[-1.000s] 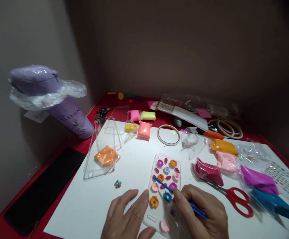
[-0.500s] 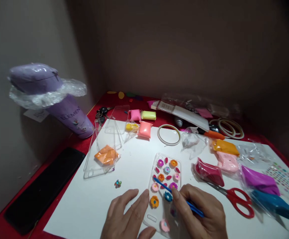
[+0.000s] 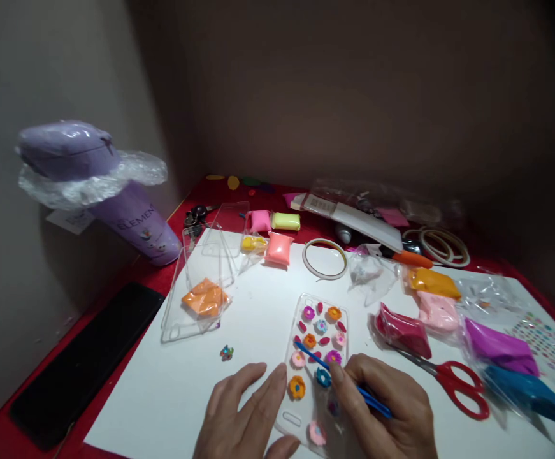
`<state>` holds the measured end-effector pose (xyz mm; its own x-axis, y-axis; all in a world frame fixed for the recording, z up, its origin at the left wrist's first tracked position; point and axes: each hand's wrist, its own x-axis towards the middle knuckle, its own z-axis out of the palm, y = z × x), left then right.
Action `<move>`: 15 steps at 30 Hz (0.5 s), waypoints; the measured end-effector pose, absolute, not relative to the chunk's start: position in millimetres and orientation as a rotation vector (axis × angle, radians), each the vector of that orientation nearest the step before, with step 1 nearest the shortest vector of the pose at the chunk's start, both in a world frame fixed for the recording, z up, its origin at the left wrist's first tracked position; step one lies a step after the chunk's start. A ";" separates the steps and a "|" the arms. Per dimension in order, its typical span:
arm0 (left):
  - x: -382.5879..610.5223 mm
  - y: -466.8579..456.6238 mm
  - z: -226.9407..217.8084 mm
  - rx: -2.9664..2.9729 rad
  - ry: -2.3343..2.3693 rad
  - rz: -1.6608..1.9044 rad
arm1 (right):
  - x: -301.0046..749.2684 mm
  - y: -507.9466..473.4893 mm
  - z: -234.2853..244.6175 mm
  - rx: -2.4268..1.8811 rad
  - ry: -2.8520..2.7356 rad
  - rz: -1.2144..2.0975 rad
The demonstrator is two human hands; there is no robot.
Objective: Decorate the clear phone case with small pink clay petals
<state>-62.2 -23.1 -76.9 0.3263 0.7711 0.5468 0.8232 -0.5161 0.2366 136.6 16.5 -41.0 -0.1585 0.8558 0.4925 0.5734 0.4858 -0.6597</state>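
A clear phone case (image 3: 301, 408) lies on the white sheet, dotted with small clay flowers and dark pink petal-shaped pieces. My right hand (image 3: 382, 401) is closed around a slim blue modelling tool (image 3: 315, 357). The tool's tip rests at a dark pink piece near the case's left edge, by an orange flower (image 3: 309, 340). My left hand (image 3: 246, 414) is open, palm down, its fingertips at the left edge of the case. My right fingers partly cover the lower right of the case.
Red scissors (image 3: 463, 386) and wrapped clay packs, such as the crimson one (image 3: 404, 330), lie to the right. A tape roll (image 3: 325, 259) sits behind the case. Left are other clear cases (image 3: 174, 312), a black phone (image 3: 86, 363) and a purple tumbler (image 3: 136, 217).
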 end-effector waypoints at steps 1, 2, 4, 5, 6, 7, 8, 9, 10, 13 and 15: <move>-62.3 -23.1 -76.9 -2.491 -1.497 -0.950 | 136.7 16.7 -40.9 -1.196 -1.851 0.399; -62.5 -23.0 -76.8 -2.492 -1.493 -0.950 | 136.6 16.8 -40.8 -1.198 -1.845 0.398; -62.6 -22.5 -76.6 -2.489 -1.493 -0.951 | 136.3 16.8 -40.2 -1.196 -1.829 0.396; -62.7 -22.1 -76.6 -2.486 -1.494 -0.953 | 136.1 16.7 -40.1 -1.197 -1.821 0.398; -62.8 -21.6 -76.7 -2.482 -1.493 -0.956 | 135.9 16.7 -40.2 -1.197 -1.817 0.402; -63.0 -21.1 -77.0 -2.478 -1.488 -0.961 | 135.8 16.7 -40.6 -1.196 -1.813 0.406; -63.1 -20.7 -77.4 -2.476 -1.474 -0.969 | 135.8 16.9 -41.3 -1.192 -1.810 0.405; -63.3 -20.3 -77.9 -2.473 -1.453 -0.981 | 136.0 17.2 -42.3 -1.193 -1.811 0.411; -63.5 -20.0 -78.5 -2.470 -1.434 -0.991 | 136.3 17.5 -43.4 -1.192 -1.815 0.413; -63.8 -20.2 -79.6 -2.468 -1.442 -0.981 | 137.5 18.1 -46.1 -1.190 -1.841 0.407; -63.9 -20.7 -79.4 -2.468 -1.473 -0.956 | 138.1 17.8 -46.0 -1.192 -1.852 0.398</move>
<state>-63.9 -20.7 -79.4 0.3297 0.7547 0.5671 0.8255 -0.5220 0.2146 138.1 17.8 -46.0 -0.1599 0.8530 0.4968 0.5736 0.4899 -0.6565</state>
